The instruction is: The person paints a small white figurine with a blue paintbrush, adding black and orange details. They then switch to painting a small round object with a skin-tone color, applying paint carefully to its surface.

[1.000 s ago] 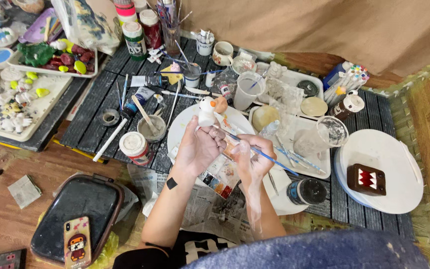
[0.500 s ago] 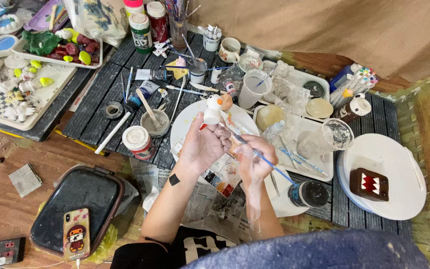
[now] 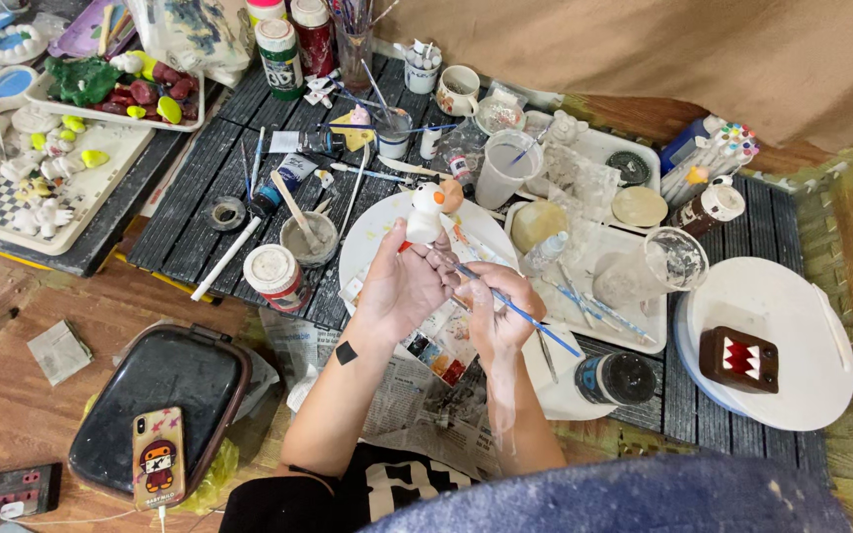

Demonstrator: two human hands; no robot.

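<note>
My left hand (image 3: pixel 402 286) grips a small white figurine (image 3: pixel 426 212) with an orange patch on its head, holding it up over a round white plate (image 3: pixel 372 242). My right hand (image 3: pixel 494 311) pinches a thin blue paintbrush (image 3: pixel 520 311) whose tip reaches toward the lower part of the figurine. A small watercolour palette (image 3: pixel 436 345) lies on newspaper just below both hands.
Paint jars, brushes, cups and a clear plastic tray (image 3: pixel 594 286) crowd the dark slatted table. A white lid (image 3: pixel 772 341) carries a brown toothed block (image 3: pixel 737 360) at the right. A black case (image 3: pixel 160 390) with a phone (image 3: pixel 158 459) lies at the lower left; trays of painted figures (image 3: pixel 41 173) stand at the far left.
The view has shifted a little; both hands stay together over the plate, with the brush still against the figurine.
</note>
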